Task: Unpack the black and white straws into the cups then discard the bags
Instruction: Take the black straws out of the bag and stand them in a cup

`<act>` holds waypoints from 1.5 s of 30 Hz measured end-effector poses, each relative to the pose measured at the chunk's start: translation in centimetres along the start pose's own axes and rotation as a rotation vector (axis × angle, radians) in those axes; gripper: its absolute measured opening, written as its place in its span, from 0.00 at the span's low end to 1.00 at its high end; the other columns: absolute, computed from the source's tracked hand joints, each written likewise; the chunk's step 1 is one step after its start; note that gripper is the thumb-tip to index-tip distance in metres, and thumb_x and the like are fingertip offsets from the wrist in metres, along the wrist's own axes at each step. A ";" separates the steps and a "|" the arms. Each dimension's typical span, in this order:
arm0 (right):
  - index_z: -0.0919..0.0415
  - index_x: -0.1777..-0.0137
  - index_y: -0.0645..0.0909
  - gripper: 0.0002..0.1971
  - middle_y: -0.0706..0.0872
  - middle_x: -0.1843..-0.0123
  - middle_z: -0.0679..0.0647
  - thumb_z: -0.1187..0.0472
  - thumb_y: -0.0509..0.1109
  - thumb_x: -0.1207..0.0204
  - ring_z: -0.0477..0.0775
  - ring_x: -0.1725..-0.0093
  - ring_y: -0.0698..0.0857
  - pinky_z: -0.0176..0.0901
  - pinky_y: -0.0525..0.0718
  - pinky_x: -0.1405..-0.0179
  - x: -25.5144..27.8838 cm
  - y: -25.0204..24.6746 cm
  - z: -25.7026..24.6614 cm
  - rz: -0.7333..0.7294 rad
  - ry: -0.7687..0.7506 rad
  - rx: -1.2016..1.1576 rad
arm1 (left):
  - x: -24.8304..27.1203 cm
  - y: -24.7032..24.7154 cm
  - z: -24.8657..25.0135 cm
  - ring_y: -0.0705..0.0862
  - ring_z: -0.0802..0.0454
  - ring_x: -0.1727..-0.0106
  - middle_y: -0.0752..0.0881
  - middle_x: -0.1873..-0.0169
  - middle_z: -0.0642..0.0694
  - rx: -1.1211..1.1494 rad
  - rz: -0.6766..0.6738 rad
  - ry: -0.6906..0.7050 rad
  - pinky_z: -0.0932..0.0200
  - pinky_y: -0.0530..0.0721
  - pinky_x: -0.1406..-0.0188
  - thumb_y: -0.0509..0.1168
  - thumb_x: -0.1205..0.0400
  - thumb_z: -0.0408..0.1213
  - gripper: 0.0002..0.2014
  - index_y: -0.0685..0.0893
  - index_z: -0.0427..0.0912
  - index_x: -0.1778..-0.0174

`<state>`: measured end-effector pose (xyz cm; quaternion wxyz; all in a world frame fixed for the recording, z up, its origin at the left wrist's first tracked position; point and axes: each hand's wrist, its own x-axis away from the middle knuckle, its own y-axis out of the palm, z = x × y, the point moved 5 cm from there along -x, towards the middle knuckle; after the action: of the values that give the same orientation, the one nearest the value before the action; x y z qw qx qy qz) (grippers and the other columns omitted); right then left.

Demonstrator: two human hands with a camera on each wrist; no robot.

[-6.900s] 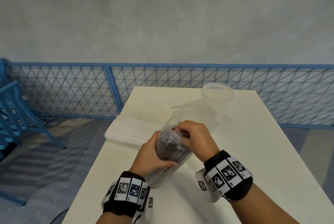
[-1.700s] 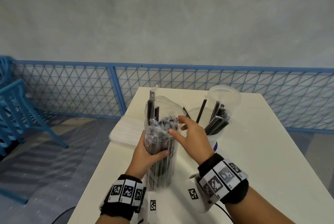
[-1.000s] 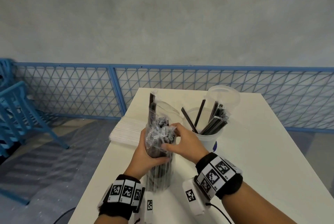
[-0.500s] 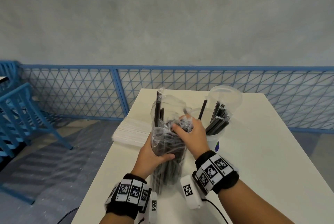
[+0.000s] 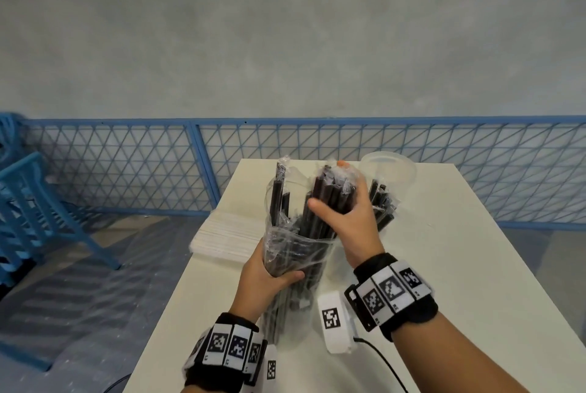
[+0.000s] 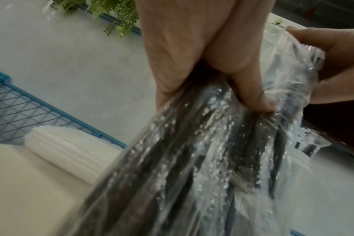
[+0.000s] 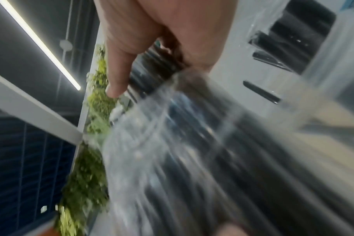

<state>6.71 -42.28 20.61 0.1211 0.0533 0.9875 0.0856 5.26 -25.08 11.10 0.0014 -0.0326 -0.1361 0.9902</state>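
Note:
My left hand [image 5: 279, 275] grips a clear plastic bag [image 5: 295, 253] of black straws, standing upright on the white table [image 5: 444, 281]. Its thumb presses the bag's front [image 6: 192, 159]. My right hand [image 5: 331, 189] grips a bunch of wrapped black straws [image 5: 323, 199], raised partly out of the bag's mouth. Behind that hand, a cup [image 5: 385, 212] holds several black straws. A clear empty cup [image 5: 390, 170] stands behind it. A pack of white straws [image 5: 228, 234] lies at the table's left edge. The right wrist view is blurred, with my right hand [image 7: 152, 39] on the straws [image 7: 192, 143].
A blue mesh fence [image 5: 126, 170] runs behind the table below a grey wall. Blue chairs [image 5: 28, 202] stand on the floor at far left. A white sensor block with a cable [image 5: 333, 319] hangs by my right wrist.
My right hand took hold of a bunch of black straws at the bag's mouth and has lifted it upward. The left hand keeps its grip on the bag.

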 end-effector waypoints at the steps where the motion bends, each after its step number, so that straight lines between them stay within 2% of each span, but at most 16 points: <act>1: 0.53 0.33 0.71 0.34 0.85 0.42 0.51 0.66 0.81 0.38 0.45 0.43 0.85 0.43 0.85 0.42 0.5 0.1 0.8 0.004 0.025 0.077 | 0.0 0.1 0.2 0.84 0.71 0.47 0.86 0.49 0.60 -0.010 -0.001 0.011 0.69 0.82 0.44 0.82 0.38 0.33 0.34 0.76 0.54 0.38; 4: 0.59 0.38 0.76 0.31 0.88 0.46 0.53 0.61 0.84 0.41 0.48 0.45 0.87 0.53 0.84 0.38 1.7 0.3 2.6 0.055 0.060 0.253 | 0.1 0.5 0.7 0.83 0.77 0.50 0.86 0.51 0.64 -0.029 -0.019 0.045 0.79 0.79 0.53 0.81 0.37 0.30 0.34 0.75 0.63 0.44; 6: 0.60 0.42 0.78 0.27 0.89 0.48 0.54 0.62 0.83 0.41 0.50 0.46 0.88 0.55 0.84 0.39 1.7 0.2 2.8 0.102 0.071 0.241 | 0.1 0.5 0.7 0.83 0.78 0.50 0.85 0.51 0.65 -0.024 -0.022 0.046 0.80 0.78 0.54 0.81 0.37 0.30 0.35 0.75 0.61 0.41; 8: 0.60 0.42 0.78 0.25 0.89 0.47 0.54 0.64 0.82 0.39 0.50 0.46 0.87 0.53 0.83 0.38 1.2 -0.3 2.1 0.161 0.074 0.167 | 0.1 0.4 0.8 0.82 0.79 0.50 0.85 0.50 0.64 -0.023 -0.026 0.044 0.82 0.77 0.55 0.81 0.37 0.30 0.36 0.75 0.54 0.37; 11: 0.53 0.47 0.78 0.19 0.87 0.50 0.47 0.66 0.79 0.36 0.39 0.50 0.86 0.41 0.83 0.44 -0.2 -1.2 0.0 0.252 0.037 0.065 | 0.0 0.2 0.8 0.82 0.80 0.52 0.85 0.51 0.63 -0.019 -0.025 0.035 0.83 0.77 0.56 0.81 0.37 0.29 0.35 0.76 0.48 0.36; 12: 0.53 0.48 0.78 0.18 0.86 0.51 0.47 0.66 0.79 0.35 0.40 0.51 0.86 0.41 0.83 0.45 -0.6 -1.5 -0.6 0.279 0.022 0.044 | 0.0 0.1 0.9 0.82 0.80 0.52 0.85 0.51 0.63 -0.021 -0.022 0.032 0.83 0.77 0.57 0.81 0.37 0.29 0.34 0.76 0.47 0.36; 17: 0.65 0.43 0.78 0.19 0.86 0.49 0.60 0.70 0.76 0.33 0.59 0.48 0.86 0.59 0.84 0.40 -1.9 -3.3 -2.5 0.437 0.037 -0.214 | 0.0 -0.6 0.7 0.84 0.76 0.55 0.84 0.52 0.62 -0.025 0.014 0.008 0.83 0.79 0.58 0.80 0.36 0.32 0.32 0.76 0.47 0.37; 21: 0.67 0.39 0.77 0.23 0.85 0.43 0.65 0.67 0.77 0.34 0.64 0.41 0.85 0.61 0.82 0.37 -2.8 -4.1 -1.9 0.383 0.125 -0.348 | -0.1 -1.1 0.9 0.81 0.73 0.54 0.83 0.53 0.63 -0.024 0.033 -0.003 0.83 0.78 0.60 0.79 0.34 0.30 0.32 0.76 0.42 0.34; 25: 0.68 0.43 0.80 0.18 0.87 0.50 0.59 0.69 0.76 0.33 0.61 0.46 0.86 0.53 0.86 0.45 -1.6 -3.0 0.1 0.318 0.239 -0.286 | -0.1 -0.7 1.2 0.82 0.81 0.59 0.83 0.54 0.63 -0.038 0.037 0.016 0.84 0.78 0.62 0.79 0.34 0.27 0.31 0.76 0.42 0.36; 27: 0.67 0.45 0.80 0.16 0.87 0.51 0.59 0.70 0.76 0.33 0.60 0.48 0.86 0.49 0.87 0.50 -1.5 -3.5 0.4 0.382 0.240 -0.348 | -0.2 -0.8 1.3 0.83 0.75 0.57 0.83 0.55 0.62 -0.057 0.048 0.006 0.81 0.79 0.62 0.79 0.33 0.29 0.31 0.76 0.43 0.36; 30: 0.67 0.43 0.79 0.18 0.86 0.44 0.65 0.68 0.75 0.32 0.64 0.44 0.86 0.56 0.85 0.42 -1.7 -4.6 0.1 0.463 0.242 -0.460 | -0.5 -1.2 1.0 0.82 0.58 0.49 0.83 0.53 0.55 -0.077 0.088 -0.014 0.75 0.76 0.55 0.79 0.33 0.32 0.31 0.77 0.43 0.35; 32: 0.67 0.40 0.78 0.20 0.86 0.42 0.66 0.67 0.75 0.31 0.63 0.44 0.87 0.58 0.84 0.40 -1.6 -5.2 -0.4 0.501 0.227 -0.507 | -0.7 -1.5 0.6 0.82 0.53 0.46 0.84 0.51 0.51 -0.078 0.124 -0.025 0.68 0.76 0.50 0.79 0.33 0.32 0.30 0.77 0.42 0.36; 36: 0.66 0.36 0.76 0.21 0.87 0.51 0.57 0.67 0.74 0.29 0.54 0.53 0.88 0.51 0.87 0.47 -1.5 -6.3 -1.6 0.555 0.173 -0.539 | -1.3 -1.5 0.2 0.81 0.52 0.44 0.84 0.48 0.48 -0.079 0.143 -0.048 0.61 0.75 0.43 0.79 0.33 0.31 0.31 0.76 0.40 0.34; 40: 0.60 0.42 0.77 0.16 0.87 0.50 0.55 0.67 0.73 0.29 0.52 0.51 0.88 0.45 0.89 0.52 -1.6 -8.2 -2.9 0.626 0.066 -0.511 | -1.7 -2.0 -0.6 0.81 0.48 0.42 0.85 0.44 0.44 -0.050 0.190 -0.086 0.56 0.77 0.39 0.79 0.33 0.31 0.32 0.76 0.39 0.33; 42: 0.57 0.48 0.78 0.13 0.86 0.50 0.52 0.67 0.74 0.29 0.51 0.49 0.87 0.42 0.87 0.50 -1.9 -8.8 -3.5 0.634 -0.006 -0.435 | -1.7 -2.4 -0.9 0.82 0.46 0.41 0.85 0.45 0.43 -0.008 0.205 -0.098 0.55 0.78 0.38 0.79 0.32 0.30 0.30 0.77 0.40 0.34; 45: 0.63 0.44 0.79 0.16 0.86 0.51 0.52 0.68 0.75 0.31 0.48 0.51 0.86 0.41 0.84 0.48 -2.3 -8.6 -3.0 0.575 -0.052 -0.224 | -1.6 -2.4 -0.8 0.82 0.48 0.44 0.85 0.48 0.45 0.050 0.192 -0.108 0.57 0.77 0.42 0.78 0.32 0.28 0.27 0.78 0.44 0.39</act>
<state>7.45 -51.49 22.38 0.1222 0.3191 0.9129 0.2232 6.88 -22.56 11.05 -0.1001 0.0080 -0.1077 0.9891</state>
